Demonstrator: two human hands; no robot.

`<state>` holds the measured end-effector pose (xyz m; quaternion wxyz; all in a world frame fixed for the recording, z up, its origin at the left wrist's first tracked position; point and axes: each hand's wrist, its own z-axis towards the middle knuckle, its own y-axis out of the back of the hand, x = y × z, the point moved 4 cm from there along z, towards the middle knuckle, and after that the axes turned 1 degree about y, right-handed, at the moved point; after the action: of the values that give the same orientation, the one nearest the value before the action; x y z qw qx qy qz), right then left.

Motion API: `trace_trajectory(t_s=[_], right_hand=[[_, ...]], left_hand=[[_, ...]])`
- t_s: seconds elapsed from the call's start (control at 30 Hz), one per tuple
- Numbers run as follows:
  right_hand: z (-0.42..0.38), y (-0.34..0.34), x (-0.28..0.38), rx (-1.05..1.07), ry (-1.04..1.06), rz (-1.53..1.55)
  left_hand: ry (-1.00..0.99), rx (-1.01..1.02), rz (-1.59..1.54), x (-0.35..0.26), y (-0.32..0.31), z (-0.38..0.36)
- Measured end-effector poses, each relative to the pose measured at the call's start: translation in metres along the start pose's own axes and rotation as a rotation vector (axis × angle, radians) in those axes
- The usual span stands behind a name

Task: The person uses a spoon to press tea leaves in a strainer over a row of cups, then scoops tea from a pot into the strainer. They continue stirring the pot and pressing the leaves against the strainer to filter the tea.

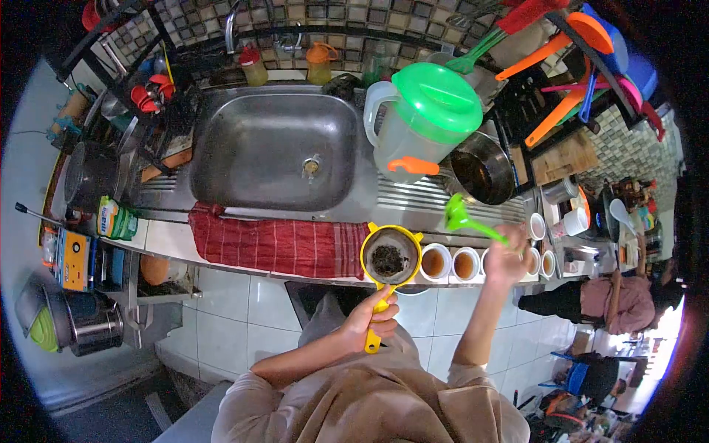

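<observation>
The strainer (390,260) has a yellow rim and handle around a dark mesh holding black-brown leaves, and the ladle (464,218) is bright green. A dark red cloth (279,246) with thin pale stripes hangs beside white cups (450,263) of brown liquid. The jug (421,122) is cloudy grey with a green lid and an orange clip, next to the steel-grey sink (273,148).

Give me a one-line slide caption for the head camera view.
Left hand holds a yellow strainer of tea leaves; right hand lifts a green ladle above cups.
</observation>
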<state>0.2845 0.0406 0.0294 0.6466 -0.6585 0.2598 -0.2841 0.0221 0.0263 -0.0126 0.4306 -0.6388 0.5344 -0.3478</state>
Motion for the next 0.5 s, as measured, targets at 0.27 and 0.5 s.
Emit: trace_trajectory(t_s=[0.27,0.5], right_hand=[[0.114,-0.007,0.028,0.243,0.433,-0.738],[0.158,0.043,0.019,0.301,0.452,-1.697]], left_hand=[[-0.011,0.021,0.022,0.001,0.003,0.0],[-0.022,-0.026,0.076,-0.002,0.001,-0.002]])
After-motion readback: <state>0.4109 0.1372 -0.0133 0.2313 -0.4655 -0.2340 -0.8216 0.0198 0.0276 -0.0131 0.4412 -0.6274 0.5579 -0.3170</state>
